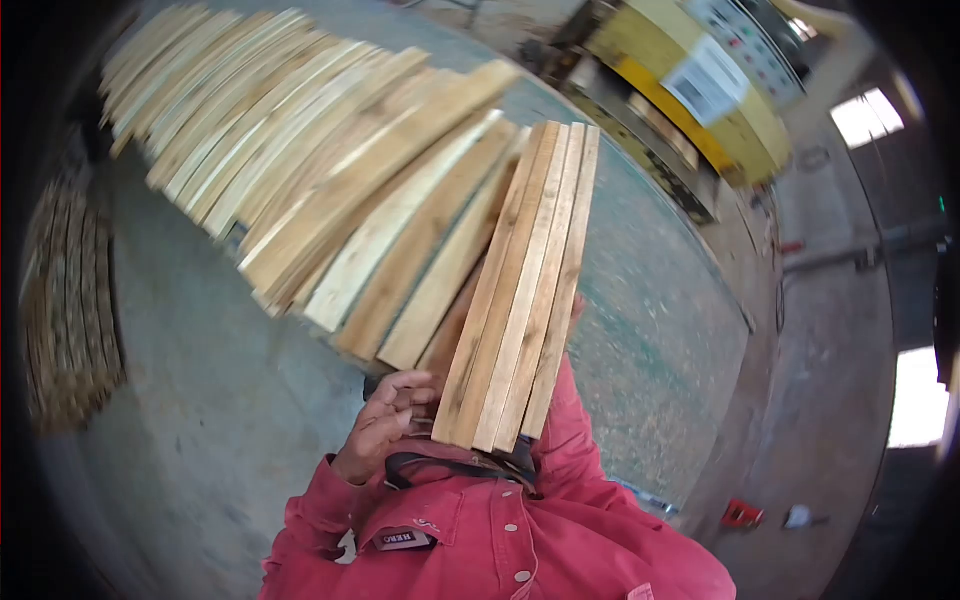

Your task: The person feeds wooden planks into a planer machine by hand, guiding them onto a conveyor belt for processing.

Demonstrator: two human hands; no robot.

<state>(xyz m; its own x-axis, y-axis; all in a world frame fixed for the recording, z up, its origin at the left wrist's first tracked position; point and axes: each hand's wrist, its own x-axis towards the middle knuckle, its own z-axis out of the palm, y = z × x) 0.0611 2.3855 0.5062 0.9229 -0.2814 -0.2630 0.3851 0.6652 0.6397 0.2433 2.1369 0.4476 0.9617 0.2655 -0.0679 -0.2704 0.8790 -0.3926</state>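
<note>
**Slat bundle at the left fingertips**

We log a bundle of four wooden slats [520, 290] running lengthwise at frame centre, its near ends low by the red shirt [500, 545]. The left hand [385, 420] sits just left of the bundle's lower corner. Its fingers [418, 392] are loosely curled, apart from the thumb, and enclose nothing. The fingertips lie at the outer slat's edge; contact is unresolved.

The right sleeve [572, 415] runs up behind the bundle. The right hand is hidden there, so we cannot tell its grip.

A fanned pile of loose slats [300, 170] fills the upper left. A yellow machine [700, 90] stands upper right, and a blurred wood stack [65, 300] is at the left edge. Concrete floor [220, 400] lies beneath.
</note>
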